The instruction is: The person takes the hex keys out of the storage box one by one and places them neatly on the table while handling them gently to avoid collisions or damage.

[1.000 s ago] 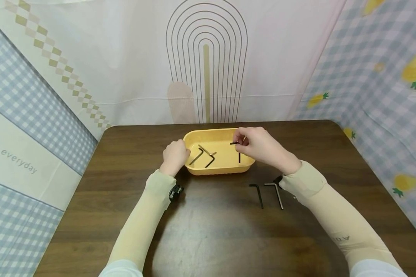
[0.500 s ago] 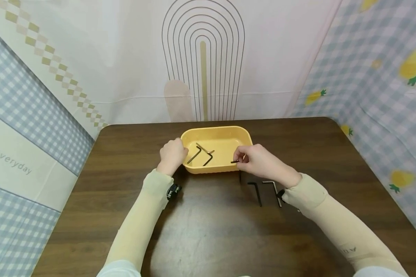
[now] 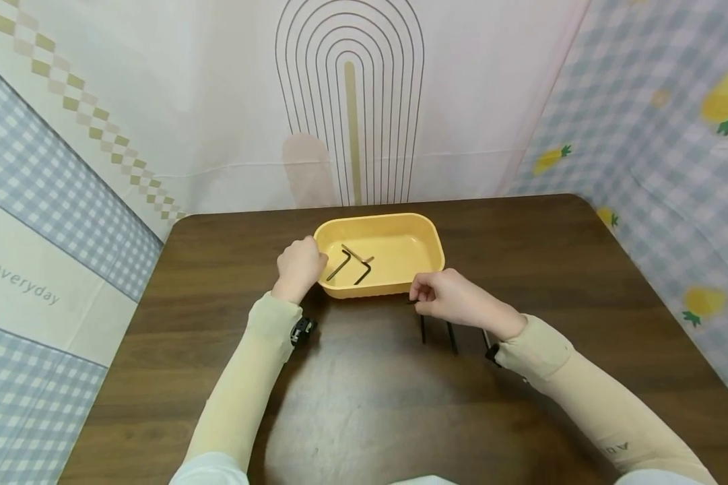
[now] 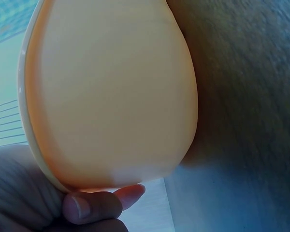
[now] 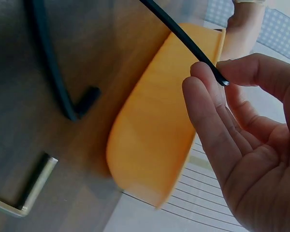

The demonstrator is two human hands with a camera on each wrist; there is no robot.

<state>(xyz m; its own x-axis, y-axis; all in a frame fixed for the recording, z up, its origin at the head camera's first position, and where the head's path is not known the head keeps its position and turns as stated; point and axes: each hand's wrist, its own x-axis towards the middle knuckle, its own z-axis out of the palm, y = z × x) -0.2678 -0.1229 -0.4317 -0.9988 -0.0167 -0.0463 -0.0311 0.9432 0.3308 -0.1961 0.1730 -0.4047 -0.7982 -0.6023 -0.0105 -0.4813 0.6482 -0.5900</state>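
Note:
At the left end of a yellow tray (image 3: 400, 259), my left hand (image 3: 300, 266) grips the rim; in the left wrist view its thumb and fingers (image 4: 99, 207) are curled at the tray's edge. My right hand (image 3: 457, 296) pinches a black hex key (image 5: 183, 41) between thumb and fingertips, just in front of the tray's near right corner. Its long arm (image 3: 423, 330) points down toward the table. Inside the tray's left half lie two dark hex keys (image 3: 338, 267) and a brassy one (image 3: 353, 253).
Beside the right hand, a black hex key (image 5: 50, 67) and a silver hex key (image 5: 38, 186) lie on the brown wooden table (image 3: 351, 404), partly hidden in the head view. A patterned cloth (image 3: 230, 101) hangs behind the table.
My right hand has come out over the tray's near edge toward me, carrying the black hex key from above the tray. My left hand keeps its grip on the rim.

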